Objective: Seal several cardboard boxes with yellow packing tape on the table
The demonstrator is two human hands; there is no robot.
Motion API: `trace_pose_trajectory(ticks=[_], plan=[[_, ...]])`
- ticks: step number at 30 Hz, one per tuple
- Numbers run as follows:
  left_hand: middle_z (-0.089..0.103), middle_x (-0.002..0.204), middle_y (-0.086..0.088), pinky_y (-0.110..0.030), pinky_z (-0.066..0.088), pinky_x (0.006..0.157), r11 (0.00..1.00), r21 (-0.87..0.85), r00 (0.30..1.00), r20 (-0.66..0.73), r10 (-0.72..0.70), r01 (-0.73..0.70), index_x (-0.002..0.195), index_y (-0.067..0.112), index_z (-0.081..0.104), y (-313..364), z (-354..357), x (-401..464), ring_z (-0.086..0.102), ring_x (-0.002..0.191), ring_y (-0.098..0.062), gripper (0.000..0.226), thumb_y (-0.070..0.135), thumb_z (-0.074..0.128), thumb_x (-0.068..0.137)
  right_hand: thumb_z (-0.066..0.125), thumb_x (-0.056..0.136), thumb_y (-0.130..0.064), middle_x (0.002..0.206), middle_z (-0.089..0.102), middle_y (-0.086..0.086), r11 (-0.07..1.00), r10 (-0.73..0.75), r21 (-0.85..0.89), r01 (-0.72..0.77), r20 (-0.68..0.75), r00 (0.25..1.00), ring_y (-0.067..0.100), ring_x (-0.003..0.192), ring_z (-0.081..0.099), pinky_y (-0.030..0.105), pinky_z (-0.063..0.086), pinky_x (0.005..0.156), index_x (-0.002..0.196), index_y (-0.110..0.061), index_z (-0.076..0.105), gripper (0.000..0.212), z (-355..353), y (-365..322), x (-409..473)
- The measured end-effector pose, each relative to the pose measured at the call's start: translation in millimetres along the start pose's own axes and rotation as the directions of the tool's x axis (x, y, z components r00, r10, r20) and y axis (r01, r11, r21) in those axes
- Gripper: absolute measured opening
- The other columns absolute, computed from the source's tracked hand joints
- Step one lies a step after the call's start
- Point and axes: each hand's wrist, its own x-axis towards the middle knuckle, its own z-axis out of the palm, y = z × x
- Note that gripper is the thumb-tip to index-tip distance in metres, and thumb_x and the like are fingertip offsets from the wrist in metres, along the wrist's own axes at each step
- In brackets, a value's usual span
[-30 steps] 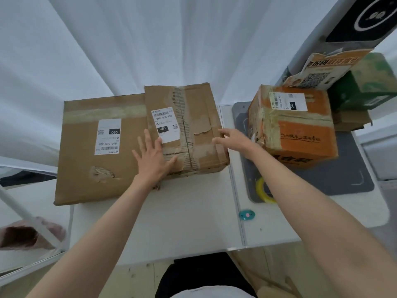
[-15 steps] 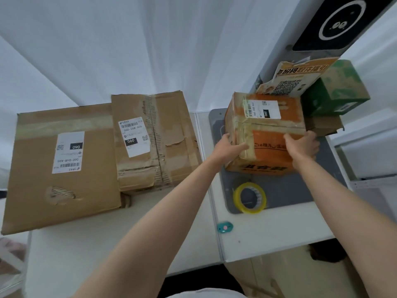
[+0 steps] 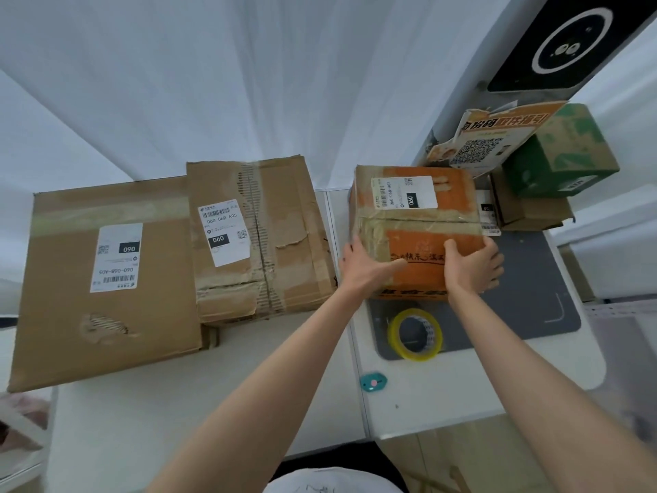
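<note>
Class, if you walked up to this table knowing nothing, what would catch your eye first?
Two hands, left hand and right hand, grip the orange box on the grey mat. Nearer the person lies the yellow tape roll; two worn brown boxes sit left.

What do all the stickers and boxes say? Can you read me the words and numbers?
"060" and "060-06B-A05", upside down: white label on the big flat box.
"060-06B A05" and "060": label on the torn middle box.
"060-06B-A05" and "060", sideways: label on the orange box.
Chinese characters on the orange box and the QR-code sign: not clearly readable.
Remaining small print: too blurred.
</note>
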Motion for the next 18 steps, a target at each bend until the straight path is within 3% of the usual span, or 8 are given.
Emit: trace_pose_trajectory(ticks=[6, 12, 15, 17, 18], plan=[[0.004, 0.168, -0.010, -0.054, 0.014, 0.125, 0.999, -0.002, 0.994, -0.100, -0.042, 0.042, 0.162, 0.014, 0.001, -18, -25, -4, 0.004, 0.154, -0.037, 0.123, 0.051, 0.081, 0.077, 0.065, 0.088, -0.044, 0.146, 0.045, 0.012, 0.994, -0.106, 0.009, 0.106, 0.052, 0.993, 0.034, 0.136, 0.037, 0.052, 0.024, 0.114, 0.144, -0.018, 0.044, 0.065, 19, -30, -17], [0.027, 0.157, -0.012, -0.052, 0.026, 0.121, 0.993, 0.116, 0.989, -0.147, 0.010, 0.008, 0.156, 0.010, 0.021, -21, -39, 6, 0.021, 0.147, -0.032, 0.106, 0.043, 0.083, 0.076, 0.056, 0.098, -0.044, 0.157, 0.030, 0.017, 0.973, -0.152, -0.139, 0.185, 0.222, 0.963, 0.038, 0.144, 0.028, 0.054, 0.016, 0.120, 0.155, -0.015, 0.025, 0.071, 30, -33, -17], [0.049, 0.140, -0.006, -0.045, 0.044, 0.109, 0.998, 0.065, 0.995, -0.097, -0.004, 0.010, 0.140, 0.014, 0.047, -15, -57, 4, 0.048, 0.128, -0.023, 0.072, 0.039, 0.080, 0.081, 0.053, 0.101, -0.037, 0.165, 0.017, 0.017, 0.956, -0.167, -0.187, 0.224, 0.278, 0.946, 0.035, 0.153, 0.013, 0.053, 0.004, 0.125, 0.159, -0.014, 0.014, 0.075, 25, -40, -24], [0.060, 0.115, 0.002, -0.033, 0.050, 0.092, 1.000, 0.006, 0.998, -0.069, 0.014, -0.014, 0.117, 0.015, 0.054, -12, -75, -2, 0.058, 0.103, -0.014, 0.038, 0.034, 0.073, 0.090, 0.059, 0.097, -0.027, 0.167, 0.013, 0.015, 0.926, -0.323, -0.112, 0.360, 0.258, 0.910, 0.031, 0.155, 0.008, 0.049, 0.003, 0.126, 0.159, -0.014, 0.018, 0.075, 21, -49, -40], [0.061, 0.110, 0.002, -0.031, 0.049, 0.088, 0.999, -0.024, 0.997, -0.065, 0.031, -0.033, 0.116, 0.015, 0.055, -12, -86, -5, 0.058, 0.099, -0.014, 0.030, 0.031, 0.069, 0.094, 0.061, 0.096, -0.022, 0.166, 0.015, 0.013, 0.903, -0.407, -0.037, 0.428, 0.247, 0.879, 0.029, 0.154, 0.012, 0.046, 0.008, 0.125, 0.156, -0.015, 0.024, 0.072, 20, -56, -52]])
